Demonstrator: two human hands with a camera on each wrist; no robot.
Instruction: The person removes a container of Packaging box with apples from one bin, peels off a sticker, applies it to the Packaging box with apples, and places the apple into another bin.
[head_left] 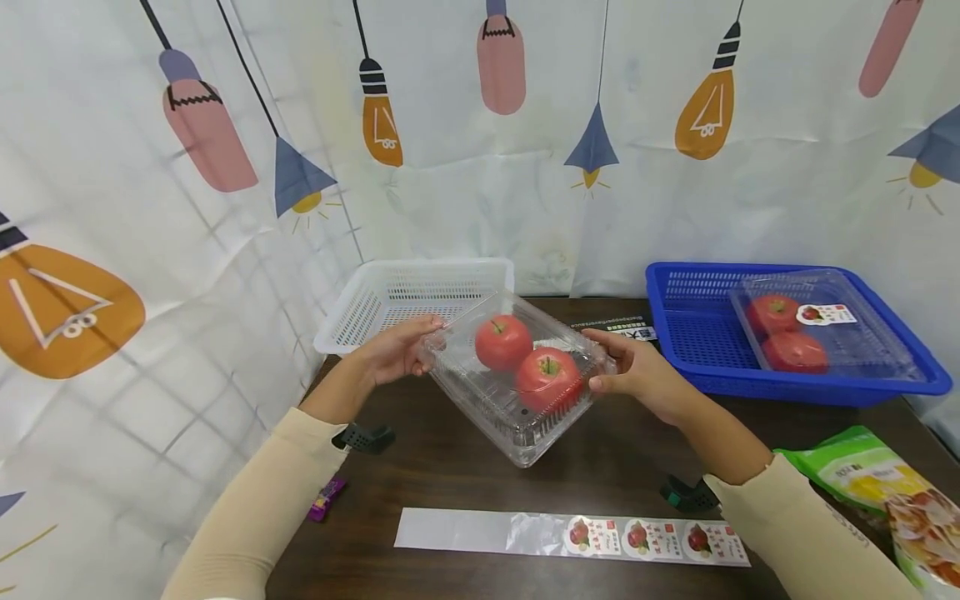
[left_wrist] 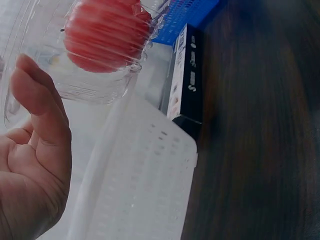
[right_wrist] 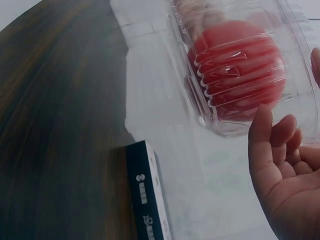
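Head cam: both hands hold a clear clamshell box [head_left: 517, 383] with two red apples [head_left: 525, 358] tilted above the dark table, left hand [head_left: 397, 350] curled round its far-left corner and right hand [head_left: 637, 371] gripping the right edge, so I'd say it's the carry step and next needs a level, steady move. Left wrist: fingers [left_wrist: 40, 105] rest against the box wall just under an apple [left_wrist: 105, 35], white basket [left_wrist: 140, 185] below. Right wrist: fingertips [right_wrist: 265, 135] sit at the box's [right_wrist: 240, 70] lower corner.

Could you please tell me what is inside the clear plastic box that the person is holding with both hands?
The clear plastic box holds two red apples, side by side under the closed lid. Whether anything lies beneath them cannot be seen.
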